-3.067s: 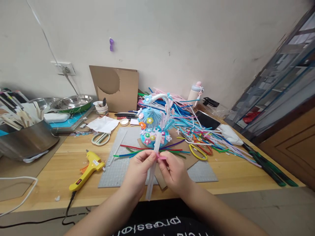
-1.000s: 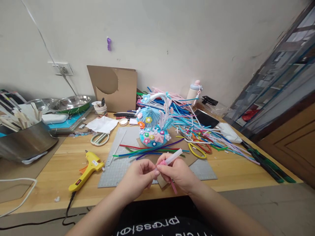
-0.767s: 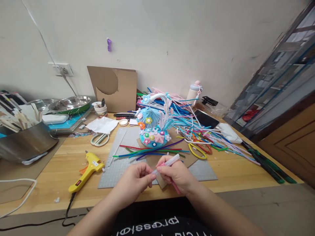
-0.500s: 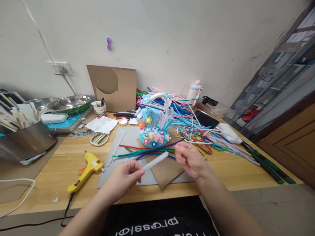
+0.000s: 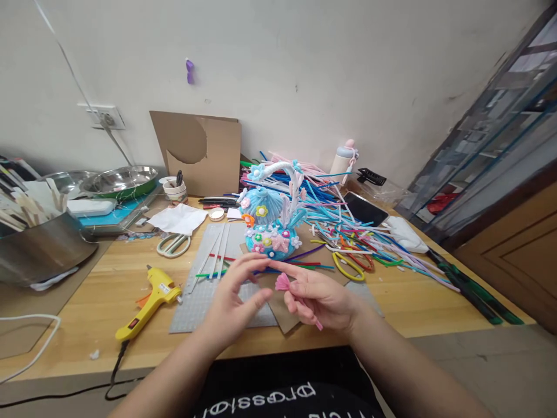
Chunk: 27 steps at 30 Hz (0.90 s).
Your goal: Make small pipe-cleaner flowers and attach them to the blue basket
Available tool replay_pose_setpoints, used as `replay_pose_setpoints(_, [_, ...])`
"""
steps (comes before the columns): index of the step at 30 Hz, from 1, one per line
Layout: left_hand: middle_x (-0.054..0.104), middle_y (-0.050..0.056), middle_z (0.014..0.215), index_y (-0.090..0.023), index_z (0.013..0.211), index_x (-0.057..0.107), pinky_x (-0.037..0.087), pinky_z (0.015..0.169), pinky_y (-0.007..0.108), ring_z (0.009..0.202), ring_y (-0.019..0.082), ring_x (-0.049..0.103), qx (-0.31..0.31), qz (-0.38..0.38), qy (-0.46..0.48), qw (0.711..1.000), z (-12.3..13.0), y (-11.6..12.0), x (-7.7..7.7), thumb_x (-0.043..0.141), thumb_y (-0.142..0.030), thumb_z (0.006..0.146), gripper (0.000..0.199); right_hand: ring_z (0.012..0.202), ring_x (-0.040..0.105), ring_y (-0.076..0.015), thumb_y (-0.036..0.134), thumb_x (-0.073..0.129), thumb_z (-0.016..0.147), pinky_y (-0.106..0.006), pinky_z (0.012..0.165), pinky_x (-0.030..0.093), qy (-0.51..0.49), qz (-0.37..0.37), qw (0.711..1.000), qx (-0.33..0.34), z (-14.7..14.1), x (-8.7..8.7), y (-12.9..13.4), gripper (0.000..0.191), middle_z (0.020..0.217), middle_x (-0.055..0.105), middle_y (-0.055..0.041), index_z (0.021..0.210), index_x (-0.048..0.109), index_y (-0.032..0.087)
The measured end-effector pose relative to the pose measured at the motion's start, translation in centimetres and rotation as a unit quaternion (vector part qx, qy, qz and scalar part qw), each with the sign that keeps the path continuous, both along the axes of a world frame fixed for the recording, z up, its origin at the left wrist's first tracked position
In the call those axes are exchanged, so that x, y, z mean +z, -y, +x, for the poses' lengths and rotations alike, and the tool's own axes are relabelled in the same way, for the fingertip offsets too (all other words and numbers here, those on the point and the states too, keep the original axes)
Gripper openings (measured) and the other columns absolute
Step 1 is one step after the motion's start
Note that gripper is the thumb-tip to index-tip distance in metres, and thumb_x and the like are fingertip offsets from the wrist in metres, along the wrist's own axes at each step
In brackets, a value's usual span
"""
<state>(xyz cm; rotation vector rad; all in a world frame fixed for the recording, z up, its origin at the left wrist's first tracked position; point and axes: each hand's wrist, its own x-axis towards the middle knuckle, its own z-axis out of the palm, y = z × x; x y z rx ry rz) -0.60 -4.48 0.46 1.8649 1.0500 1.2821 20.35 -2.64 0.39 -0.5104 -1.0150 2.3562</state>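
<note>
My right hand (image 5: 328,299) pinches a small pink fan-shaped pipe-cleaner piece (image 5: 282,283) between thumb and fingers, its stem poking out below the palm. Beside it, my left hand (image 5: 239,299) is empty, with thumb and fingers apart and its fingertips close to the right index finger. Just behind the hands stands a blue fuzzy ornament (image 5: 270,215) with a white arched handle, a shell shape and many small flowers. Under the hands lie a brown cardboard piece (image 5: 285,316) and loose coloured pipe cleaners, partly hidden. Thin white strips (image 5: 223,249) rest on the grey cutting mat (image 5: 185,313).
A yellow glue gun (image 5: 150,305) and scissors (image 5: 173,245) lie at left, near a metal pot (image 5: 47,249) of sticks. A pile of pipe cleaners (image 5: 322,191), a phone (image 5: 364,209) and a bottle (image 5: 343,161) occupy the back right. Cardboard (image 5: 217,157) leans on the wall.
The white strip has left my left hand, and white strips now lie on the mat's left. My left hand has opened and moved right; the pink piece shows clearly in my right hand.
</note>
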Motion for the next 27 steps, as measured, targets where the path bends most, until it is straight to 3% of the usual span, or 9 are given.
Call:
replay_pose_setpoints(2, [0.061, 0.01, 0.119, -0.024, 0.112, 0.065, 0.047, 0.092, 0.037, 0.113, 0.025, 0.055, -0.096, -0.017, 0.024, 0.995, 1.1, 0.3, 0.7, 0.066, -0.023, 0.08, 0.031, 0.035, 0.041, -0.0029, 0.029, 0.065, 0.084, -0.011, 0.03, 0.03, -0.02, -0.006, 0.999, 0.047, -0.4, 0.6, -0.4, 0.053, 0.068, 0.065, 0.0004, 0.132, 0.045, 0.018])
replay_pose_setpoints(5, [0.07, 0.006, 0.091, -0.021, 0.094, 0.071, 0.05, 0.082, 0.031, 0.089, 0.018, 0.064, -0.131, -0.082, 0.118, 0.981, 1.9, -0.7, 1.8, 0.066, -0.021, 0.081, 0.015, 0.033, 0.042, -0.0036, 0.038, 0.059, 0.087, -0.012, 0.031, 0.03, 0.005, 0.024, 1.0, 0.017, -1.0, 0.9, -1.1, 0.048, 0.064, 0.064, 0.001, 0.13, 0.047, 0.02])
replay_pose_setpoints(7, [0.069, 0.002, 0.077, -0.02, 0.09, 0.071, 0.05, 0.071, 0.025, 0.072, 0.013, 0.063, -0.125, -0.147, 0.184, 0.964, 2.1, -1.7, 2.3, 0.068, -0.025, 0.079, 0.013, 0.036, 0.046, -0.0055, 0.04, 0.054, 0.09, -0.014, 0.034, 0.033, 0.049, 0.103, 0.986, -0.122, -1.3, 0.6, -1.5, 0.039, 0.062, 0.062, 0.0012, 0.125, 0.052, 0.023])
replay_pose_setpoints(9, [0.067, 0.0, 0.07, -0.018, 0.088, 0.071, 0.048, 0.064, 0.022, 0.063, 0.01, 0.059, -0.113, -0.195, 0.227, 0.947, 2.2, -2.6, 2.5, 0.07, -0.029, 0.078, 0.015, 0.042, 0.046, -0.0047, 0.037, 0.057, 0.088, -0.015, 0.038, 0.034, 0.074, 0.202, 0.931, -0.296, -1.4, 0.0, -1.8, 0.026, 0.067, 0.058, 0.0018, 0.111, 0.061, 0.024])
replay_pose_setpoints(11, [0.066, 0.0, 0.068, -0.016, 0.086, 0.071, 0.046, 0.061, 0.02, 0.06, 0.008, 0.057, -0.098, -0.216, 0.248, 0.939, 2.3, -3.2, 2.2, 0.072, -0.031, 0.076, 0.018, 0.049, 0.046, -0.0038, 0.033, 0.061, 0.087, -0.017, 0.042, 0.035, 0.066, 0.29, 0.873, -0.386, -1.5, -0.4, -1.9, 0.017, 0.081, 0.054, 0.0003, 0.101, 0.067, 0.025])
replay_pose_setpoints(13, [0.066, 0.001, 0.068, -0.015, 0.084, 0.071, 0.045, 0.059, 0.02, 0.058, 0.008, 0.056, -0.089, -0.227, 0.254, 0.936, 2.4, -3.6, 1.5, 0.074, -0.033, 0.074, 0.021, 0.053, 0.046, -0.0042, 0.032, 0.061, 0.086, -0.021, 0.046, 0.037, 0.051, 0.353, 0.853, -0.381, -1.6, -0.6, -1.8, 0.015, 0.092, 0.049, -0.0013, 0.095, 0.071, 0.026])
replay_pose_setpoints(16, [0.066, 0.001, 0.067, -0.013, 0.083, 0.07, 0.044, 0.056, 0.02, 0.055, 0.008, 0.055, -0.083, -0.259, 0.275, 0.922, 2.5, -3.9, 0.2, 0.075, -0.034, 0.072, 0.024, 0.052, 0.044, -0.0038, 0.029, 0.061, 0.086, -0.024, 0.048, 0.036, 0.039, 0.382, 0.857, -0.344, -2.0, -0.6, -1.9, 0.011, 0.093, 0.045, -0.0008, 0.086, 0.072, 0.026])
replay_pose_setpoints(21, [0.061, 0.0, 0.062, -0.012, 0.075, 0.068, 0.043, 0.051, 0.019, 0.051, 0.006, 0.051, -0.088, -0.329, 0.321, 0.884, 2.2, -4.0, -0.7, 0.077, -0.037, 0.068, 0.028, 0.056, 0.049, -0.0058, 0.028, 0.056, 0.09, -0.026, 0.051, 0.037, 0.017, 0.353, 0.877, -0.325, -3.0, -1.1, -2.1, 0.015, 0.1, 0.045, -0.0026, 0.094, 0.07, 0.026])
replay_pose_setpoints(27, [0.062, 0.001, 0.064, -0.013, 0.078, 0.069, 0.044, 0.051, 0.02, 0.051, 0.007, 0.051, -0.083, -0.335, 0.326, 0.88, 2.2, -3.9, -1.0, 0.077, -0.037, 0.068, 0.028, 0.056, 0.043, -0.0072, 0.034, 0.064, 0.084, -0.024, 0.049, 0.032, -0.021, 0.258, 0.911, -0.322, -3.9, -0.9, -1.9, 0.014, 0.085, 0.044, -0.0003, 0.079, 0.068, 0.022])
